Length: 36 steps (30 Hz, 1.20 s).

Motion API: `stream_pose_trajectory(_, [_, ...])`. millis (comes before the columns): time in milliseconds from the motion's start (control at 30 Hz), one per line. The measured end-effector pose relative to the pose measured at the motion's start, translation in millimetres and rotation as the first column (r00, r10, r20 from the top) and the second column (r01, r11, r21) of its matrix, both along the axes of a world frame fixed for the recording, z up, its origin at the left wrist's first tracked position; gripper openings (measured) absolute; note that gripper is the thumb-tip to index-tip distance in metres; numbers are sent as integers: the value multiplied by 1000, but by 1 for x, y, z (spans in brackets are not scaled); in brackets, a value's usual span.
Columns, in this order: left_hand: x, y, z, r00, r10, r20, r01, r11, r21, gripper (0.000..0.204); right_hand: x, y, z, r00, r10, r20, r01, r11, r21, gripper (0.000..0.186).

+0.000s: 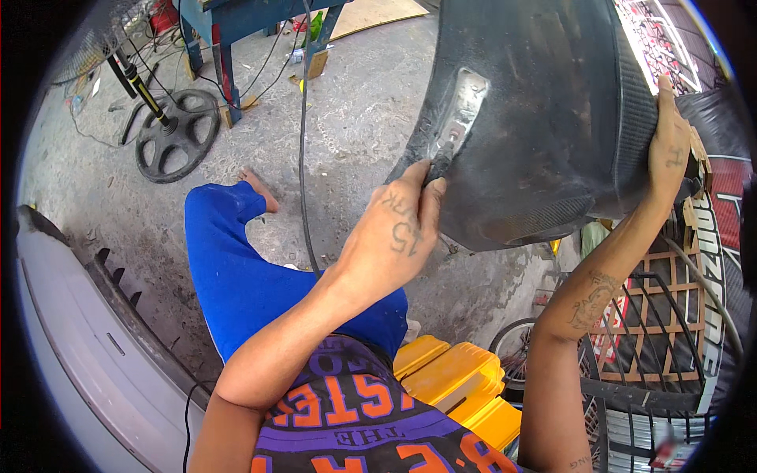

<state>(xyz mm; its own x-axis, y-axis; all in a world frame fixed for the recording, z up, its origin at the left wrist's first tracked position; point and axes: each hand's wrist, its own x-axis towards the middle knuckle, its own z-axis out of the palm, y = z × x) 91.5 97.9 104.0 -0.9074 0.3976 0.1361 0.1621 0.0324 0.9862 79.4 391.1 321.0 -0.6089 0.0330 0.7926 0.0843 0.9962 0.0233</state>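
A large black motorcycle seat with ribbed and textured side panels (pixel 536 110) is held up in front of me, tilted. My right hand (pixel 670 150) grips its right edge, with the fingers lying up along the side. Lower on the seat's left part, my left hand (pixel 402 225) is closed in a pinch, thumb and forefinger together. Between them is the lower end of a narrow silver-and-black metal piece (pixel 464 102), its shiny rounded end lying against the black cover. Whether this piece is fixed to the seat I cannot tell.
A blue wooden workbench (pixel 252 27) stands at the back left, near a fan's round black base (pixel 177 135). Grey panels (pixel 79 339) lie at the left. Yellow plastic pieces (pixel 449 382) are below me. A black metal rack (pixel 646 331) is at the right. A black cable (pixel 304 158) hangs down.
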Motion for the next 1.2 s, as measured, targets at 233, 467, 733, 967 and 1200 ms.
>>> stream_pose_trajectory(233, [1,-3,5,998,59,-14,-59,998,-25,42,-2,1,-1,1000,-10,-22,10,1000,-18,67])
stream_pose_trajectory(467, [1,-1,-5,995,81,-51,-83,996,-38,43,-1,5,0,999,34,-14,-34,999,30,65])
stream_pose_trajectory(733, [-2,-7,11,999,8,42,-9,999,33,44,1,4,0,1000,-8,2,8,1000,28,66])
stream_pose_trajectory(967, [-1,-8,8,999,18,34,-19,999,29,44,2,2,0,1000,-22,15,22,1000,-1,68])
stream_pose_trajectory(1200, [-2,-8,10,999,11,43,-12,1000,15,44,2,-7,2,992,-115,57,117,993,-24,67])
